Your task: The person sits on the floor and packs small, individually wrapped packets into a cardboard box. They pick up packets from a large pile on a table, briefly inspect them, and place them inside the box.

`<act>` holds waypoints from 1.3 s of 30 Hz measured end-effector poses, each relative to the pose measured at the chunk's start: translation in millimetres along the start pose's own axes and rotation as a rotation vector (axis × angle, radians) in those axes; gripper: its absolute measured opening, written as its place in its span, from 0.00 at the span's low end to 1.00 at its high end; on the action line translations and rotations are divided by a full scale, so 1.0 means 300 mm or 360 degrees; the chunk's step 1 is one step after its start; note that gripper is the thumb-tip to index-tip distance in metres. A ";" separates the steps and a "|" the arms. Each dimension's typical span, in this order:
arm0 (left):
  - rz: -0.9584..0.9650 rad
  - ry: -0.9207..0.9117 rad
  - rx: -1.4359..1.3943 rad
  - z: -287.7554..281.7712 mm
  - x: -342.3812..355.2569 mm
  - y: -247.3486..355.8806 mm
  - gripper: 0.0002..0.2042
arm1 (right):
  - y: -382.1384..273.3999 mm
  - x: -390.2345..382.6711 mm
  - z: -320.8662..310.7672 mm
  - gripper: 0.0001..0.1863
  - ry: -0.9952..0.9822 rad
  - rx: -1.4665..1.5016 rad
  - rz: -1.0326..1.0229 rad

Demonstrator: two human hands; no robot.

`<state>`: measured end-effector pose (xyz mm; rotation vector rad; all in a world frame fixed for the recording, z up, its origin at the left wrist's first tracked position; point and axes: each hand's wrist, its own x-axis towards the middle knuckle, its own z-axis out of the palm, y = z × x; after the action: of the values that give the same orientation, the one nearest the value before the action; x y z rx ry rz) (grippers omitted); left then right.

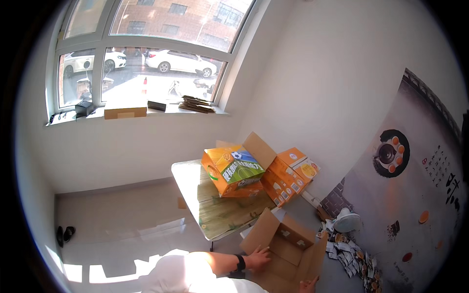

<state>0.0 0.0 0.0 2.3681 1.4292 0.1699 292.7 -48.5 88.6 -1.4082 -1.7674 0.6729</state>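
An opened brown cardboard box (283, 254) stands at the lower middle with its flaps turned outward. Bare brown board shows inside it, though its near part runs out of view. My left hand (258, 259), below a black wristband (240, 262), lies on the box's left side with fingers stretched out and apart. By the near right wall is my right hand (309, 285), cut off by the lower edge. Its visible thumb and finger are spread at the cardboard; I see nothing held in them.
A folding table (215, 210) with a wood-patterned top bears an orange-and-green carton (234, 171). More orange cartons (290, 173) stand at its right. Small packets (351, 256) lie piled on the floor beside a white rounded object (347, 220). Flattened cardboard (197, 104) lies on the windowsill.
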 end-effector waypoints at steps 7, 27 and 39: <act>0.0019 -0.0145 0.0108 0.037 0.025 0.007 0.26 | 0.391 0.036 -0.036 0.20 0.0064 -0.0289 -0.0136; -0.0112 -0.0154 0.0234 0.039 0.033 0.018 0.18 | 0.355 0.037 0.075 0.31 -0.0482 -0.0962 0.0312; -0.0195 -0.0170 0.0291 0.015 0.142 0.016 0.15 | 0.442 0.167 0.079 0.27 -0.0433 -0.0942 0.0276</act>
<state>25.6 34.1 -6.0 2.3813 1.5919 -0.1224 343.0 34.5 -17.3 -1.9545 -2.1900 0.4592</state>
